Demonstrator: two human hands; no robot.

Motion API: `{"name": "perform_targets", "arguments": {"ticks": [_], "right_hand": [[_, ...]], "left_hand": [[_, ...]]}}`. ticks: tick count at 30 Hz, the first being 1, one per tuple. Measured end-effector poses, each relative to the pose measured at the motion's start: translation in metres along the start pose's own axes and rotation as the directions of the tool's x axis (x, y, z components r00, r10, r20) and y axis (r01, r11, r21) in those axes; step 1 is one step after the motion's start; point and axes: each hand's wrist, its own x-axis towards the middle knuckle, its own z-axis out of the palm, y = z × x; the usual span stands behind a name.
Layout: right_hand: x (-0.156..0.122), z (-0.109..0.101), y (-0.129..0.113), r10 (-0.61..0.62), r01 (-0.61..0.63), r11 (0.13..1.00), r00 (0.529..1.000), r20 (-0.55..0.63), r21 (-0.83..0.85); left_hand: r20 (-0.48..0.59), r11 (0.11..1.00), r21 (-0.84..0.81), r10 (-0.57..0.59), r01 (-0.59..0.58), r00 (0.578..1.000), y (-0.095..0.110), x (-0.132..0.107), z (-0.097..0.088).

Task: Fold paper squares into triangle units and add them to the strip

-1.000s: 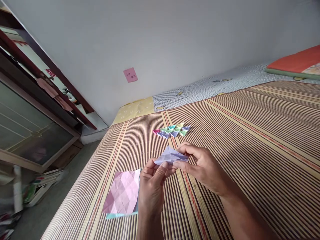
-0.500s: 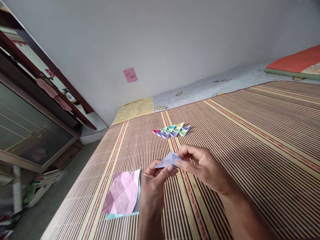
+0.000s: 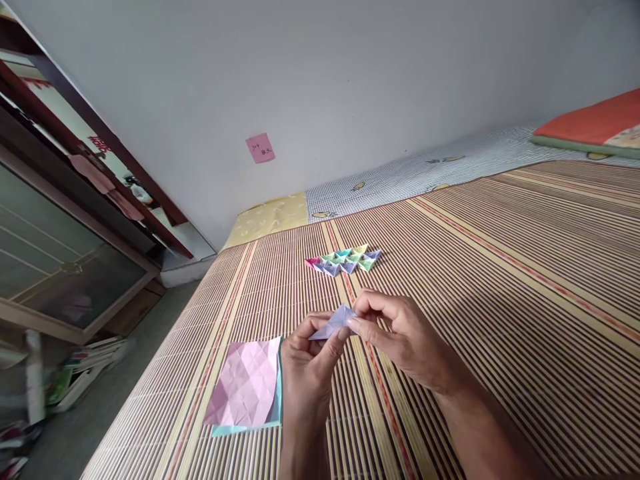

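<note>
A lavender sheet of origami paper (image 3: 332,325), folded into a triangle, is held above the mat between both hands. My left hand (image 3: 311,360) pinches its lower left part, thumb in front and fingers behind. My right hand (image 3: 393,328) grips the right side between thumb and forefinger, hiding that corner. Beyond the hands sit several small folded paper pieces (image 3: 344,260) in pink, green, blue, yellow and lavender, set close together. Left of my left hand lies a creased pink paper sheet (image 3: 245,385) on top of a turquoise sheet (image 3: 235,431).
A striped bamboo mat (image 3: 480,300) covers the bed. Its left edge drops to a grey floor (image 3: 130,373). A pink note (image 3: 261,148) is stuck to the wall behind. An orange folded textile (image 3: 590,123) lies at the far right, and a glazed door (image 3: 60,247) stands at left.
My left fingers have come up behind the lavender paper, and its left corner tilts lower. My right thumb has shifted slightly left on it. The other papers stay put.
</note>
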Motion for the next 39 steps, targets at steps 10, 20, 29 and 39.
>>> {"name": "perform_targets", "arguments": {"ticks": [10, 20, 29, 39], "right_hand": [[0.001, 0.001, -0.002, 0.050, -0.051, 0.998, 0.999, 0.009, 0.030], [0.000, 0.002, -0.005, -0.045, 0.042, 0.998, 0.996, -0.072, -0.044], [0.001, 0.004, -0.005, -0.064, 0.050, 0.989, 0.993, -0.097, -0.142], [0.000, 0.005, -0.004, -0.078, 0.062, 0.986, 0.992, -0.100, -0.156]], "left_hand": [[-0.070, 0.961, 0.207, 0.199, -0.180, 0.978, 0.000, -0.005, 0.004], [-0.183, 0.974, 0.154, 0.192, -0.165, 0.964, -0.005, -0.006, 0.009], [-0.229, 0.995, 0.090, 0.073, -0.053, 0.971, -0.006, -0.009, 0.010], [-0.186, 0.999, 0.012, 0.046, -0.045, 0.981, -0.009, -0.006, 0.007]]}}
